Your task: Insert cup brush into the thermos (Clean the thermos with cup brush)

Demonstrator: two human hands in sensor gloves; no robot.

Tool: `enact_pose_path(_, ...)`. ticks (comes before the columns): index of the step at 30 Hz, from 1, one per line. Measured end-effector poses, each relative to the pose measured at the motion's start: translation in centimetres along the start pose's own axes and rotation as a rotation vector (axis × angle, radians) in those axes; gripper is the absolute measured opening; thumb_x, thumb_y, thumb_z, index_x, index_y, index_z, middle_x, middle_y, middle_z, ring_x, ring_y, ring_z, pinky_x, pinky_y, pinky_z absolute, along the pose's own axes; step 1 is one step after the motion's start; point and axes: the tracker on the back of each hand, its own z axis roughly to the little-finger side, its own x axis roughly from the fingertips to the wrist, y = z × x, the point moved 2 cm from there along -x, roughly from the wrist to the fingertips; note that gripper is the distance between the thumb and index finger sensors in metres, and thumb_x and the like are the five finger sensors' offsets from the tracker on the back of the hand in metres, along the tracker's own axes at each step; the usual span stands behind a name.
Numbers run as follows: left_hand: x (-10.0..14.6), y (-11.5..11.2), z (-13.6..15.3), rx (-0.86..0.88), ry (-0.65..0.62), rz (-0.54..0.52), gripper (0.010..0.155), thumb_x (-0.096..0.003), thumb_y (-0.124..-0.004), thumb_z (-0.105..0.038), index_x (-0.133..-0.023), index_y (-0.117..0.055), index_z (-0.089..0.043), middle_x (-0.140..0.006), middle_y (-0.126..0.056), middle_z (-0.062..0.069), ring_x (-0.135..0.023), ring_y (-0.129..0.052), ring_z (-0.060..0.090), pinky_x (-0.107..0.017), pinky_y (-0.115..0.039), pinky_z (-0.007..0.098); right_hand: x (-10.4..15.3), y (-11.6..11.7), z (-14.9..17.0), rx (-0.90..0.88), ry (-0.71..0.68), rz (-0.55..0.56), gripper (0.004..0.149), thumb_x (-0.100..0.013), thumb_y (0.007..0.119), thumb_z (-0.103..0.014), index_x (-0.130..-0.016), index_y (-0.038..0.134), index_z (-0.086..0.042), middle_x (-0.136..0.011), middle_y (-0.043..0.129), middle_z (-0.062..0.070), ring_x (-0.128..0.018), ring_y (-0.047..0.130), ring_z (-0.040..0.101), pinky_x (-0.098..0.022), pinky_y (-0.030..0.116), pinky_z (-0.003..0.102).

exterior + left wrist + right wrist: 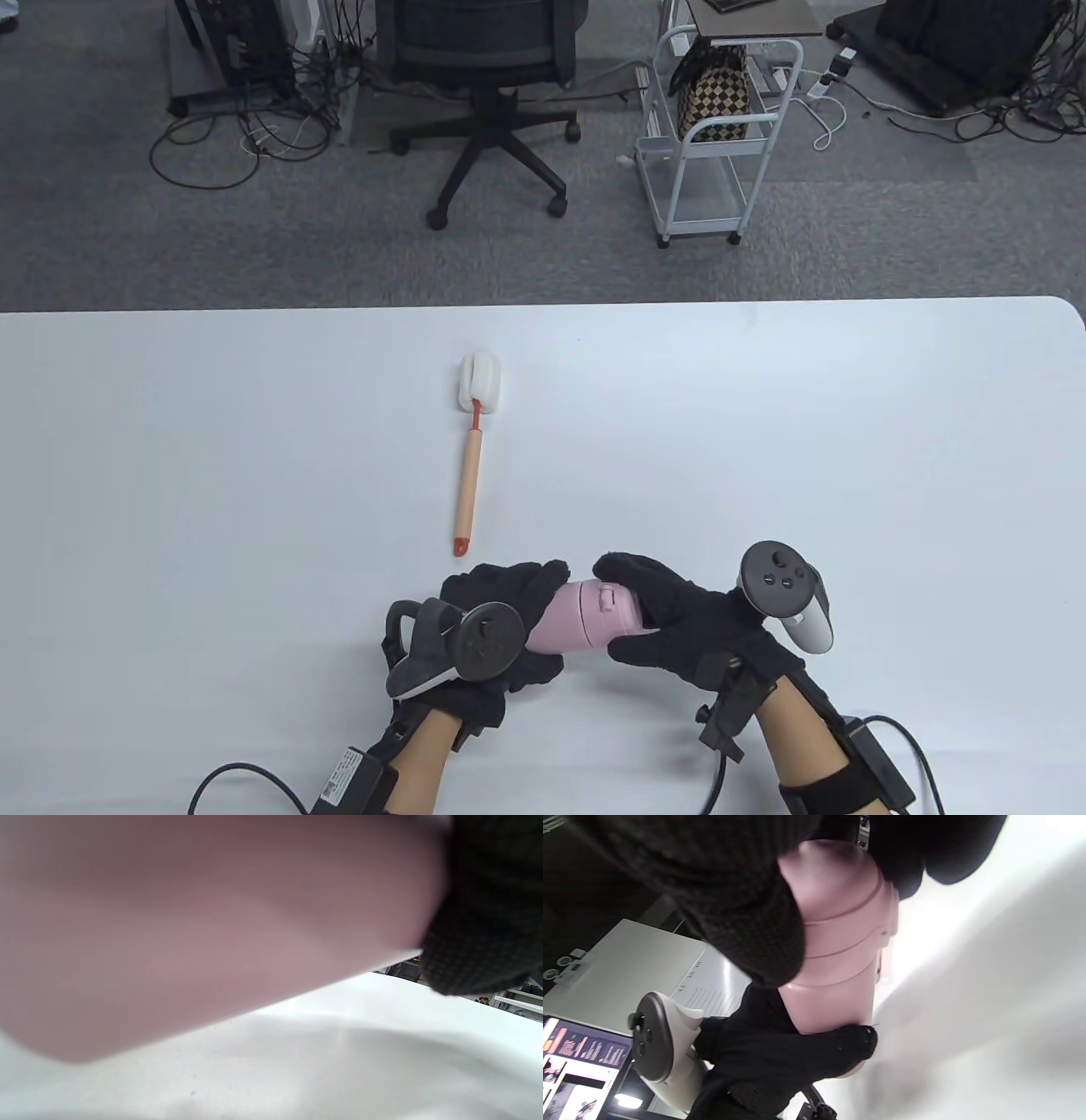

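I hold the pink thermos on its side between both hands, low over the white table near its front edge. My left hand grips the body end, fingers wrapped around it. My right hand grips the lid end, with my fingers curled over the top and my thumb under it. So both grips are closed around the thermos, one at each end.

In the right wrist view, the lid sits on the thermos, with seam lines ringing it, and my right glove covers much of the cap. I cannot see inside the thermos, so I cannot tell what it holds. In the left wrist view the pink wall fills most of the picture, blurred, with the table below it.

The cup brush lies flat on the table, well apart from my hands, further back and a little to the left. Its white sponge head points away from me; its wooden handle with the red tip points toward my left hand.
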Motion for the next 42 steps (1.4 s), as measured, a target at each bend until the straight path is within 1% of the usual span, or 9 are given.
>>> enact_pose_path(6,0.0,0.1,0.2,0.017,0.003,-0.007,0.106,-0.0194,-0.098,-0.070,-0.109,-0.049,-0.041,-0.121,-0.056,-0.002,-0.105,-0.064,0.032,-0.067,-0.062,0.054,-0.1,0.0,0.1,-0.085,-0.050,-0.025,0.071,-0.053,0.100,-0.022,-0.109,0.060,-0.037,-0.120,0.048,0.004,-0.105,0.057,0.049,-0.070,0.056,0.066)
enact_pose_path(12,0.0,0.2,0.4,0.027,0.006,-0.018,0.106,-0.0199,-0.098,-0.070,-0.109,-0.049,-0.041,-0.121,-0.055,-0.002,-0.105,-0.063,0.032,-0.067,-0.062,0.054,0.1,0.3,0.9,-0.202,0.000,0.019,0.095,-0.051,0.090,-0.065,-0.118,0.034,-0.028,-0.123,0.031,0.020,-0.101,0.050,0.066,-0.068,0.061,0.064)
enact_pose_path(16,0.0,0.1,0.3,0.018,0.003,-0.016,0.106,-0.0197,-0.098,-0.070,-0.109,-0.049,-0.041,-0.121,-0.055,-0.003,-0.105,-0.063,0.032,-0.067,-0.062,0.054,0.5,0.4,1.5,-0.107,0.128,0.105,0.100,-0.053,0.069,-0.079,-0.118,0.026,-0.017,-0.120,0.034,0.029,-0.089,0.072,0.064,-0.060,0.079,0.052)
enact_pose_path(20,0.0,0.0,-0.4,-0.030,-0.016,-0.009,0.106,-0.0197,-0.098,-0.070,-0.109,-0.049,-0.041,-0.121,-0.055,-0.003,-0.106,-0.063,0.031,-0.067,-0.061,0.053,0.8,0.6,2.1,-0.077,0.247,0.093,0.104,-0.051,0.061,-0.085,-0.118,0.029,-0.013,-0.111,0.060,0.029,-0.067,0.100,0.039,-0.042,0.091,0.032)
enact_pose_path(22,0.0,-0.2,-0.8,-0.057,-0.030,-0.003,0.106,-0.0197,-0.098,-0.070,-0.109,-0.048,-0.041,-0.121,-0.055,-0.003,-0.106,-0.062,0.031,-0.068,-0.061,0.053,0.7,0.8,2.3,-0.096,0.274,0.077,0.101,-0.053,0.065,-0.081,-0.117,0.033,-0.011,-0.103,0.073,0.023,-0.061,0.103,0.029,-0.036,0.092,0.028)
enact_pose_path(25,0.0,-0.4,-1.1,-0.088,-0.038,0.012,0.106,-0.0195,-0.098,-0.070,-0.109,-0.048,-0.041,-0.121,-0.055,-0.003,-0.106,-0.063,0.031,-0.068,-0.061,0.053,0.3,1.0,2.1,-0.099,0.249,0.058,0.091,-0.058,0.076,-0.069,-0.115,0.039,-0.009,-0.103,0.070,0.025,-0.065,0.100,0.025,-0.041,0.090,0.031)
enact_pose_path(27,-0.1,-0.4,-0.8,-0.082,-0.029,0.012,0.106,-0.0195,-0.098,-0.071,-0.109,-0.048,-0.041,-0.121,-0.055,-0.003,-0.105,-0.063,0.031,-0.067,-0.061,0.053,0.0,1.1,1.6,-0.125,0.185,0.016,0.085,-0.059,0.084,-0.057,-0.115,0.040,-0.011,-0.110,0.056,0.028,-0.077,0.090,0.036,-0.052,0.083,0.042)
enact_pose_path(34,-0.3,-0.7,-0.3,-0.042,-0.019,0.036,0.106,-0.0200,-0.097,-0.071,-0.109,-0.048,-0.041,-0.121,-0.054,-0.003,-0.106,-0.063,0.031,-0.068,-0.062,0.053,-0.1,0.9,-0.3,-0.043,0.023,0.000,0.076,-0.055,0.101,-0.025,-0.113,0.052,-0.019,-0.117,0.043,0.022,-0.092,0.069,0.052,-0.066,0.068,0.056)
enact_pose_path(42,-0.4,-1.1,0.7,0.087,-0.003,0.092,0.106,-0.0219,-0.096,-0.072,-0.110,-0.047,-0.039,-0.121,-0.055,-0.002,-0.105,-0.064,0.032,-0.067,-0.063,0.052,0.9,-1.1,-2.6,0.149,-0.112,0.037,0.068,-0.047,0.108,-0.015,-0.102,0.072,-0.031,-0.119,0.049,0.004,-0.099,0.058,0.052,-0.070,0.060,0.060)
